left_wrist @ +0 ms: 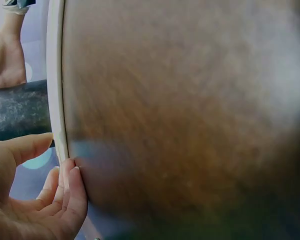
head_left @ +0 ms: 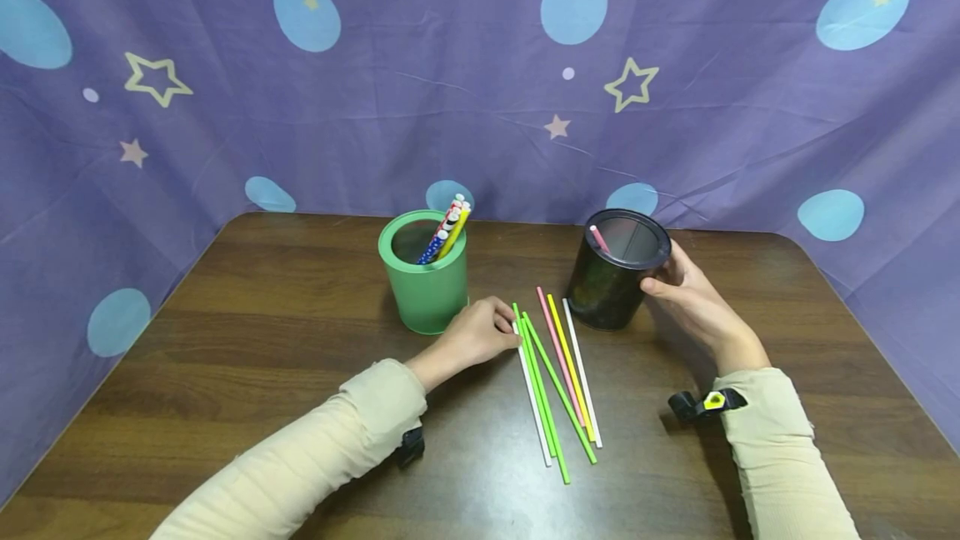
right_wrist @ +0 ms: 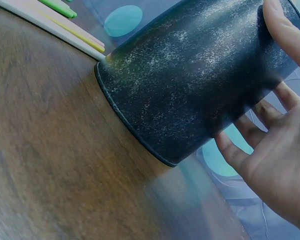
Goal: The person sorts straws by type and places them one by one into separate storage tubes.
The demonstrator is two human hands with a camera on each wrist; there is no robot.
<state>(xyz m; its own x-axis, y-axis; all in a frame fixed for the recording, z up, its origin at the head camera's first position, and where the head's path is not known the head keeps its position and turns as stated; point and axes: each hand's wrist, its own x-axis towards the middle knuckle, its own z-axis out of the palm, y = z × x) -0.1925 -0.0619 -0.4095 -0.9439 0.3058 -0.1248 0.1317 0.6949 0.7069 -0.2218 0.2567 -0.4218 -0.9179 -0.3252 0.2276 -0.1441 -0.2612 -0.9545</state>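
In the head view, loose thin sticks (head_left: 557,382) in green, white, pink and yellow lie fanned on the wooden desk (head_left: 285,357), their far ends towards 11 o'clock. At 10 o'clock from them stands a green cylindrical cup (head_left: 427,297), holding white-ended pens (head_left: 447,232) that lean towards 1 o'clock. A black cylindrical cup (head_left: 609,290) stands at 1 o'clock from the sticks; a pink stick (head_left: 600,239) rests at the 9 o'clock side of its mouth. The left hand (head_left: 474,333) is at the sticks' far ends, just beside the green cup. The right hand (head_left: 697,311) holds the black cup from its 4 o'clock side.

In the left wrist view, the left hand, at 8 o'clock, has a half-open grip: thumb apart from bent fingers, nothing visible between them. The black cup shows at 9 o'clock.

In the right wrist view, the right hand reaches in from 3 o'clock, its grip spread round the black cup, thumb opposite fingers. The sticks' ends appear near the cup's base, towards 10 o'clock.
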